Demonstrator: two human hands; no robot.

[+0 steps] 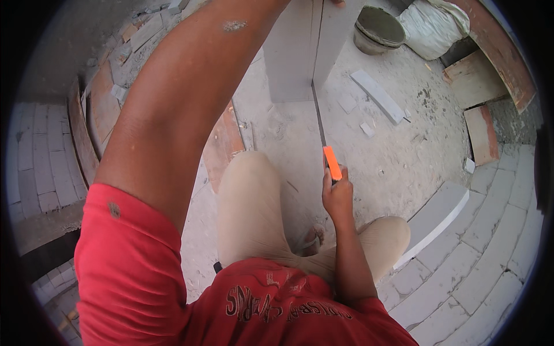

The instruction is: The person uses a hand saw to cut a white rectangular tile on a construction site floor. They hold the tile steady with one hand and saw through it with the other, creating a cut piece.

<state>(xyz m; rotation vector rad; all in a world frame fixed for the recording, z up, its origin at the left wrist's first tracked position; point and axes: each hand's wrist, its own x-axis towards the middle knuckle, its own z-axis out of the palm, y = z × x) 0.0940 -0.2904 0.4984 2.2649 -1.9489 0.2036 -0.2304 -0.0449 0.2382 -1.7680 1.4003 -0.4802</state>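
Note:
My right hand (337,196) is closed around the orange and black handle of a handsaw (330,161). The saw's long dark blade runs away from me and meets a tall pale grey block (291,69) at a narrow vertical slit. The block stands upright on the dusty floor, its top cut off by the frame. My left arm stretches up and forward to the block's left side, and its hand lies mostly beyond the upper edge. One fingertip (339,3) shows at the block's upper right; the grip itself is hidden.
A dark bucket (378,32) and a white sack (434,27) stand at the far right. Block offcuts (378,96) and wooden boards (476,79) lie about. A long grey slab (435,219) rests beside the block wall (461,277) at right. My bent knees flank the saw handle.

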